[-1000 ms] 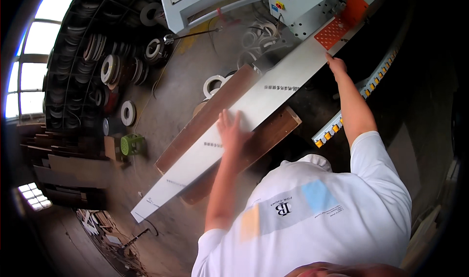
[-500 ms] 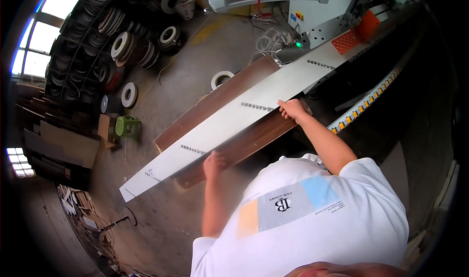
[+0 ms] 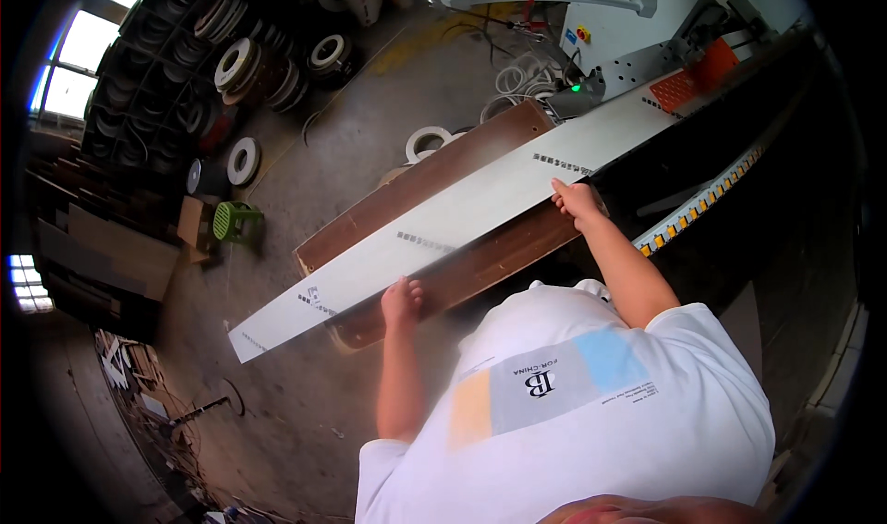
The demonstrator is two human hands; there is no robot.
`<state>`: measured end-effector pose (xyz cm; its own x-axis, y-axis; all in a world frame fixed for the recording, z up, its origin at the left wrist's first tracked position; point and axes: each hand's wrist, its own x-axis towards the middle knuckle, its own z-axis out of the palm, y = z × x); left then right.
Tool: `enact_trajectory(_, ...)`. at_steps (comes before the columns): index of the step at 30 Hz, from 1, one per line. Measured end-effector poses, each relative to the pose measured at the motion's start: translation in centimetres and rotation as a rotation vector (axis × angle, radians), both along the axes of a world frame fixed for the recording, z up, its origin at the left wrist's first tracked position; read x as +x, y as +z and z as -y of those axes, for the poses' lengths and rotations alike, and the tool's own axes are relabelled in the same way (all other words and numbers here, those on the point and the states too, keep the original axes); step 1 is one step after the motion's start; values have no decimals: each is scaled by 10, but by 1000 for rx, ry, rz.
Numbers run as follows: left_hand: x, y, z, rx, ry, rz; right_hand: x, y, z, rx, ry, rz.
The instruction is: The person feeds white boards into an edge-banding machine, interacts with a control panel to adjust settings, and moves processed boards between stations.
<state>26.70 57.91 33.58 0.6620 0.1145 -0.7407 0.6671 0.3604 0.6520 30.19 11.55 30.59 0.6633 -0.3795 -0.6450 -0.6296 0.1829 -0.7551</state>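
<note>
A long white panel (image 3: 462, 224) lies slanted across a brown wooden board (image 3: 416, 187), one end low on the left, the other at a machine in the upper right. My left hand (image 3: 403, 299) grips the panel's near edge around its lower third. Farther up the same edge, my right hand (image 3: 577, 201) holds the panel, arm stretched out. A second brown strip (image 3: 480, 270) shows under the panel between my hands.
A grey and white machine (image 3: 628, 25) with an orange part (image 3: 693, 79) stands at the upper right. Racks of tape rolls (image 3: 231, 71) fill the upper left. A green stool (image 3: 236, 221) and loose rolls (image 3: 427, 142) sit on the concrete floor.
The white panel has slid down and left, away from the machine. My right hand moved from the far end near the orange part to the panel's near edge; my left hand shifted lower.
</note>
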Motion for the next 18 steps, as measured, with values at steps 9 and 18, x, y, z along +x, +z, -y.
enact_trajectory(9, 6, 7, 61, 66, -66, -55, 7, 11, 47, -87, -185, -49)
enact_trajectory(18, 12, 31, 96, -54, -273, -43, -1, 49, -73, -55, 60, -91)
